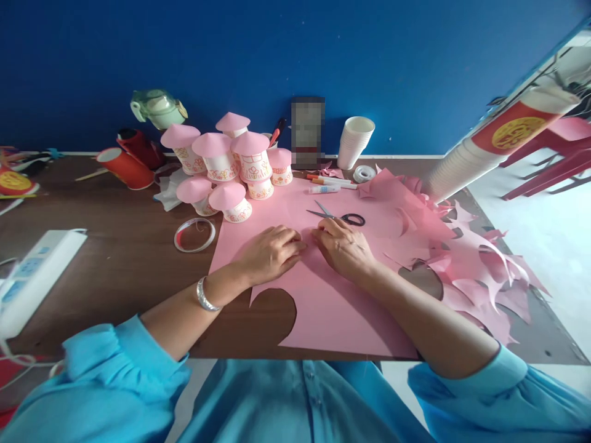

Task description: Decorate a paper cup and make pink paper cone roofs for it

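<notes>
Left hand [272, 251] and right hand [341, 246] press flat, palms down, on smooth pink paper [332, 301]. Neither grip closes on anything. Steel scissors [339, 216] lie just beyond.

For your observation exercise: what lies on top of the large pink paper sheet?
Both hands, the left hand and right hand, press flat on the pink paper sheet; scissors and some markers lie on it. Anything beneath the palms is hidden.

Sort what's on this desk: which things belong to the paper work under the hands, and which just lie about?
In hand: left hand, right hand, pink paper sheet, scissors.
Lying about: tape ring, power strip, green kettle, red cups.
</notes>
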A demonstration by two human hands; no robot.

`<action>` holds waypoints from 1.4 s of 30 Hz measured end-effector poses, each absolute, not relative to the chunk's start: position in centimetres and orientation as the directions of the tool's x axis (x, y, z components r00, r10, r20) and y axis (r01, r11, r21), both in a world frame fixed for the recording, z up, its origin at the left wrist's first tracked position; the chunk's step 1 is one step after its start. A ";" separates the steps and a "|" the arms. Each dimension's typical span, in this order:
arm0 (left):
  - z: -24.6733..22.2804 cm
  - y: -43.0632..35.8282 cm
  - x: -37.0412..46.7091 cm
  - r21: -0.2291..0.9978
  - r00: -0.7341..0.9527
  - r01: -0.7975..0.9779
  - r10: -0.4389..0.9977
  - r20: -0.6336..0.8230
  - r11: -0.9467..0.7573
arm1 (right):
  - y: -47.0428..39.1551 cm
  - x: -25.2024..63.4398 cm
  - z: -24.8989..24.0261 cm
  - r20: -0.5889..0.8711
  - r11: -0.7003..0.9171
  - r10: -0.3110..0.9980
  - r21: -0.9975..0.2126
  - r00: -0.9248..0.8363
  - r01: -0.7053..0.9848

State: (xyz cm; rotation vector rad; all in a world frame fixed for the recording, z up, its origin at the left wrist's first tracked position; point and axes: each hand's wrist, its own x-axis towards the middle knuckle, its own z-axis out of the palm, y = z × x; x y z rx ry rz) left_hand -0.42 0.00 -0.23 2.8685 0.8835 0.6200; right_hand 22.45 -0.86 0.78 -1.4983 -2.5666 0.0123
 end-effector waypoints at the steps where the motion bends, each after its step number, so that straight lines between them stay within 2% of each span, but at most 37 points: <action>1: -0.5 0.0 -0.3 0.154 0.754 0.533 0.549 0.359 -0.832 | -0.8 22.5 0.9 0.133 0.491 0.868 -0.086 -0.479 0.867; 6: -1.0 0.1 -0.3 0.085 0.762 0.541 0.530 0.372 -0.837 | -0.5 23.3 1.4 0.072 0.382 0.922 -0.020 -0.380 0.924; 10: -0.9 0.4 -0.2 0.022 0.778 0.565 0.541 0.320 -0.825 | 0.9 24.1 2.7 -0.002 0.300 0.954 0.006 -0.300 0.954; 13: -0.8 0.8 0.0 -0.020 0.779 0.601 0.580 0.239 -0.799 | 3.5 24.0 3.9 0.052 0.322 0.945 0.030 -0.323 0.946; 15: -0.7 1.0 0.0 -0.015 0.768 0.622 0.605 0.209 -0.783 | 5.8 23.7 4.3 0.128 0.329 0.932 0.092 -0.339 0.940; 18: -0.7 1.1 -0.3 0.085 0.748 0.609 0.607 0.267 -0.788 | 8.7 23.0 4.3 0.152 0.354 0.916 0.136 -0.372 0.925; 22: -0.8 1.5 -1.2 0.406 0.575 0.516 0.656 0.489 -0.754 | 9.7 22.4 3.8 0.186 0.371 0.901 0.135 -0.391 0.919; 24: -0.9 1.8 -1.5 0.520 0.423 0.488 0.711 0.562 -0.701 | 8.8 22.3 3.6 0.258 0.378 0.889 0.054 -0.379 0.924; 25: -1.0 2.1 -1.7 0.559 0.348 0.483 0.733 0.584 -0.674 | 8.1 22.3 3.4 0.301 0.406 0.876 -0.040 -0.377 0.913; 26: -1.0 2.3 -1.8 0.592 0.286 0.474 0.749 0.597 -0.652 | 7.3 22.3 3.2 0.339 0.463 0.856 -0.169 -0.390 0.870; 28: -1.1 2.6 -1.9 0.637 0.205 0.447 0.764 0.611 -0.629 | 5.8 22.2 2.6 0.363 0.583 0.812 -0.453 -0.457 0.675; 30: -1.0 2.8 -1.8 0.628 0.230 0.431 0.752 0.617 -0.648 | 4.5 22.1 1.7 0.350 0.585 0.794 -0.662 -0.496 0.468; 33: -0.7 2.8 -1.7 0.539 0.370 0.440 0.692 0.620 -0.718 | 3.5 22.0 0.4 0.267 0.415 0.860 -0.862 -0.435 0.291; 35: -0.4 2.6 -1.5 0.496 0.412 0.453 0.667 0.620 -0.741 | 3.3 22.0 0.1 0.162 0.250 0.909 -0.949 -0.383 0.191; 37: 0.0 2.3 -1.5 0.481 0.401 0.483 0.673 0.622 -0.732 | 3.3 22.0 0.3 0.079 0.123 0.924 -0.988 -0.374 0.093; 40: 0.5 1.8 -1.5 0.487 0.378 0.514 0.696 0.611 -0.706 | 3.3 22.1 1.1 0.058 0.073 0.916 -0.997 -0.397 0.023; 42: 0.8 1.5 -1.6 0.543 0.366 0.501 0.734 0.572 -0.674 | 3.5 22.4 1.5 0.081 0.087 0.919 -0.996 -0.387 -0.003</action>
